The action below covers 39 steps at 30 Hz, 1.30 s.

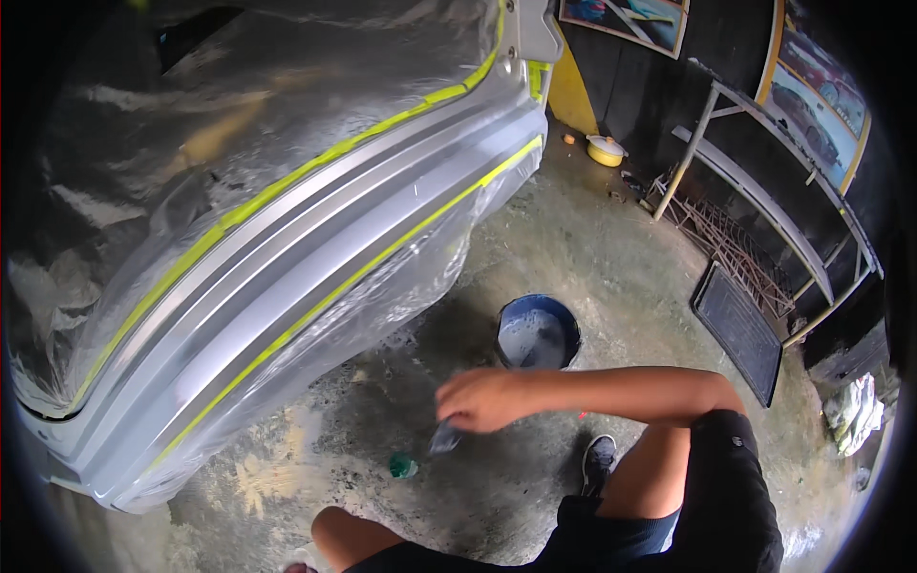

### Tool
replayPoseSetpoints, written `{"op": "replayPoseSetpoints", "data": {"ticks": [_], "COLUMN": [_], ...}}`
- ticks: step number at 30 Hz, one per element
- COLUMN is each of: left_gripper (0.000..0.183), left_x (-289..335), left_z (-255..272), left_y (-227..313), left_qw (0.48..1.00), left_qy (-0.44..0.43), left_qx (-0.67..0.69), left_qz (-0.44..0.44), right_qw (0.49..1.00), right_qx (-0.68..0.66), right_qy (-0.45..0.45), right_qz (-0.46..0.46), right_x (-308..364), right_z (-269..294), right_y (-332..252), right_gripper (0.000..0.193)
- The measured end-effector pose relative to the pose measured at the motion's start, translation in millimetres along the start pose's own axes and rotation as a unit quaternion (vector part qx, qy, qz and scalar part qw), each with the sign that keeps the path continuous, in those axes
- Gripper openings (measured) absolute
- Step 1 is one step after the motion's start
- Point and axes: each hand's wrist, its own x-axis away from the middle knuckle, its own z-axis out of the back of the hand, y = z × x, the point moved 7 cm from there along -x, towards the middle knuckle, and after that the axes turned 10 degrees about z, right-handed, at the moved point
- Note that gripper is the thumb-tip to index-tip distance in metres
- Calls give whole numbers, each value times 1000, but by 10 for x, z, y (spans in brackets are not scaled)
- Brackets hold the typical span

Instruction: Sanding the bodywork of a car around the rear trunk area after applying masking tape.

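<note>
My right hand (485, 399) reaches across from the right, over the floor in front of my knees. Its fingers are closed on a small grey, thin piece (444, 438) that hangs below them; it is blurred, and I cannot tell whether it is cloth or sandpaper. Just beyond my forearm stands a dark blue bucket (537, 331) holding cloudy greyish liquid. A small green object (402, 465) lies on the floor, nearer to me than the hand. To the left is a silver vehicle sill panel (287, 258), bordered by yellow-green masking tape (239, 212). My left hand is out of the picture.
Clear plastic sheeting (105, 191) covers the vehicle above the panel, and more hangs below it. A metal frame rack (712, 103), a dark flat tray (737, 329) and a yellow pot (605, 151) stand along the far right wall. My shoe (599, 460) rests on the stained concrete.
</note>
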Motion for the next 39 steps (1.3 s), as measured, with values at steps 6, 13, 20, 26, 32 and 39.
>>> {"op": "replayPoseSetpoints", "data": {"ticks": [6,13,20,26,32,39], "left_gripper": [78,10,22,83,82,61], "left_x": [-51,174,-232,-1911,-2617,-2610], "left_z": [-2165,-3142,-2459,-2423,-2511,-2819], "left_y": [1889,2769,4537,5846,5490,4913], "left_qw": [935,961,945,940,844,793], "left_qy": [-295,-189,142,114,349,407], "left_qx": [-47,-135,-122,-75,-247,-195], "left_qz": [-192,-152,-266,-311,-324,-410], "right_qw": [983,975,974,957,981,921], "right_qx": [-82,-183,113,-1,-43,-91], "right_qy": [23,121,-96,-124,-51,79], "right_qz": [162,18,-169,-262,-182,-371], "right_x": [-117,1317,2755,2677,2629,2867], "right_z": [-189,346,-896,-874,-816,-1096], "right_y": [-216,1265,2310,2493,2513,3359], "right_gripper": [11,50,78,75,67,62]}}
